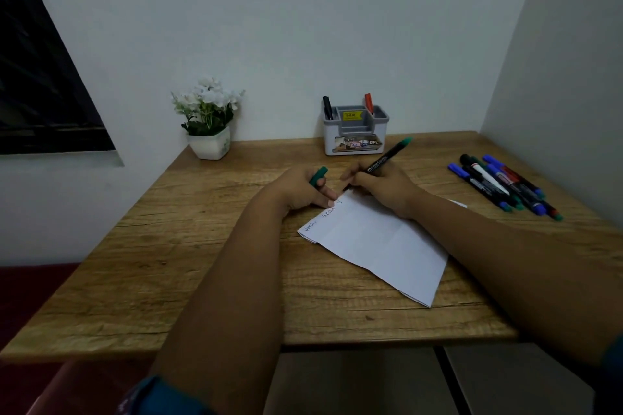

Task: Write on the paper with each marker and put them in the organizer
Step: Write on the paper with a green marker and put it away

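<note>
A white sheet of paper [377, 239] lies on the wooden table [188, 246], with two written words along its top left edge. My right hand [381, 189] grips a green marker [387, 155], its tip down on the paper's upper edge. My left hand [303, 189] holds the green cap [318, 176] while its fingers rest on the paper's corner. A grey and white organizer [354, 135] stands at the back by the wall, with a black marker [327, 107] and a red marker [369, 104] upright in it.
Several loose markers [505, 185], blue, green, black and red, lie in a pile at the table's right side near the wall. A white pot of white flowers [209, 121] stands at the back left. A dark window is on the left wall.
</note>
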